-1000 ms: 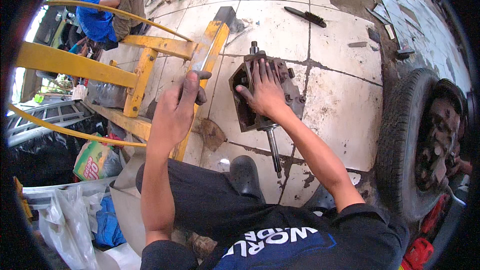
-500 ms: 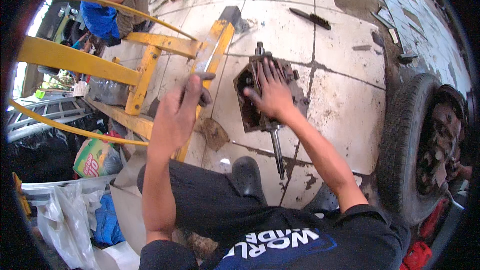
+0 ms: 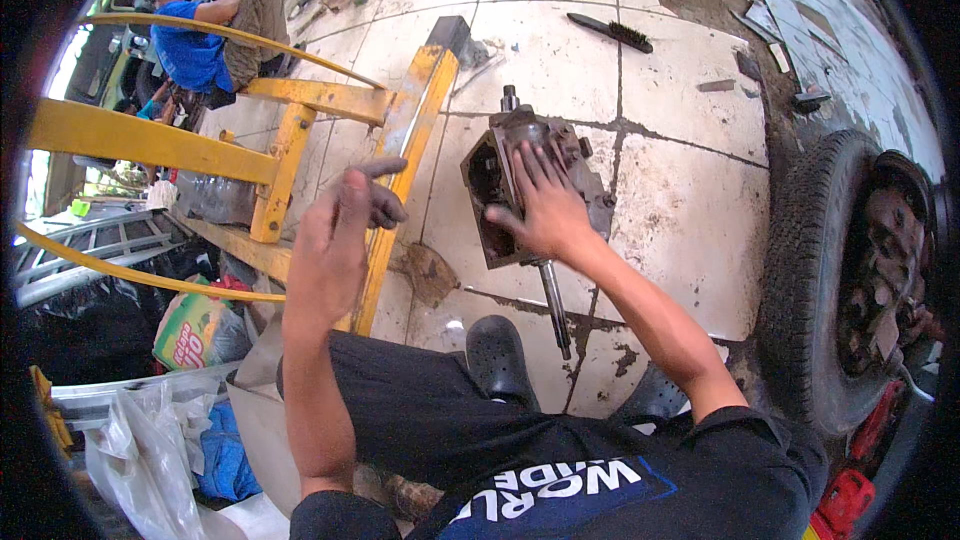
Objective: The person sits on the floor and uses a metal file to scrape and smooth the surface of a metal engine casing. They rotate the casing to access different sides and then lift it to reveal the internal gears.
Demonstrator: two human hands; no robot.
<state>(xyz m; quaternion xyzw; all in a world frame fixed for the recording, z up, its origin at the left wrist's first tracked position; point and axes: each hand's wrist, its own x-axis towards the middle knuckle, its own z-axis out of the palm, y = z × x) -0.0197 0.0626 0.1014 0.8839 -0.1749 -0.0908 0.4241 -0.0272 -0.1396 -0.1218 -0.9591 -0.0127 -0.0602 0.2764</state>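
A greasy metal gearbox housing (image 3: 488,185) rests on the tiled floor, its left side hollow and dark inside. From its near end a long splined shaft (image 3: 555,310) sticks out toward me. My right hand (image 3: 548,205) lies on top of the housing, fingers spread, gripping nothing. My left hand (image 3: 352,225) is raised in the air near a yellow steel frame (image 3: 410,145); its index finger points out to the right while the other fingers curl loosely. Nothing shows in it. Both hands are blackened with grease.
A brush (image 3: 612,32) lies beyond the gearbox. At right stands a tyred wheel (image 3: 805,270), with a red tool (image 3: 845,500) below it. A person in blue (image 3: 190,40) sits at far left. Plastic bags (image 3: 140,455) and a green carton (image 3: 195,330) lie at lower left.
The view has shifted slightly. My right hand has slid a little nearer along the housing and stays on it. My left hand remains raised.
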